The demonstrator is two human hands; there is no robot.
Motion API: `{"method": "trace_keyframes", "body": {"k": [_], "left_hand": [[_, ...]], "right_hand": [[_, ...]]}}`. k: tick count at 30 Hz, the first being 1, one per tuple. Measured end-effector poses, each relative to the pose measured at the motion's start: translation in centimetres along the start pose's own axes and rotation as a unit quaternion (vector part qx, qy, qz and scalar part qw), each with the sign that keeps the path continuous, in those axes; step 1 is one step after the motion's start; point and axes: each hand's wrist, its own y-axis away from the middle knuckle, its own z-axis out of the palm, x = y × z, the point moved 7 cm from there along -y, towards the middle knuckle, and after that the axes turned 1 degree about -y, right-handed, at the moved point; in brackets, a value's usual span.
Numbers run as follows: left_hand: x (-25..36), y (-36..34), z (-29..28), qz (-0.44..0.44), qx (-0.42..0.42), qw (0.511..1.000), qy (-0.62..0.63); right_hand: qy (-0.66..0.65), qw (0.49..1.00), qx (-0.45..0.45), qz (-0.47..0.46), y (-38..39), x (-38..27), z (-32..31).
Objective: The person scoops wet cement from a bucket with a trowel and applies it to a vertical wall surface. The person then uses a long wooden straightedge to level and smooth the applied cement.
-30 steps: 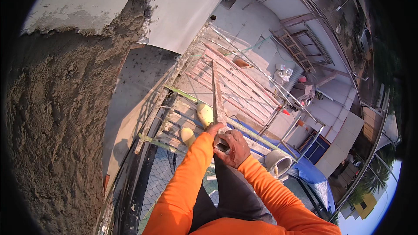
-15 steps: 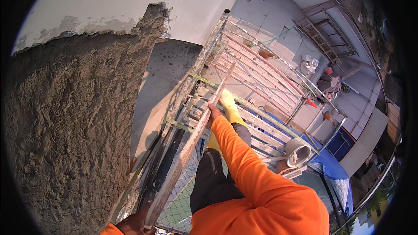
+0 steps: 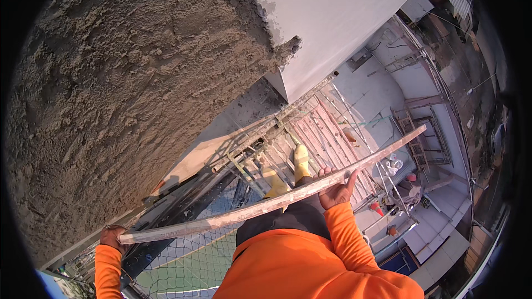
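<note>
The left hand (image 3: 112,237) is closed around the near end of a long straightedge (image 3: 266,205). The right hand (image 3: 336,187) grips the straightedge near its middle, fingers curled over the top edge. The straightedge runs diagonally, rising toward the right, held level before the body. Below it stand yellow boots (image 3: 288,169) on scaffold planks (image 3: 324,138). Beyond, rough wet plaster (image 3: 127,88) covers the wall.
</note>
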Motion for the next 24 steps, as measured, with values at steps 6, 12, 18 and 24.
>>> {"method": "trace_keyframes", "body": {"k": [6,12,18,24], "left_hand": [[-1.1,-1.0,3.5,-0.124,-0.089,0.985,0.074],[9.8,11.8,-1.6,-0.329,0.663,0.661,0.122],[33.5,-9.6,6.6,0.154,0.172,0.133,0.964],[31.2,-14.4,11.1,-0.191,0.223,0.019,0.956]], "right_hand": [[0.111,0.946,0.155,-0.261,-3.1,-16.0,1.9],[0.17,0.963,0.031,-0.205,-5.0,-13.2,11.9],[0.241,0.956,-0.042,-0.161,-7.9,-6.4,18.3],[0.302,0.942,-0.107,-0.102,-8.0,-2.7,20.3]]}}
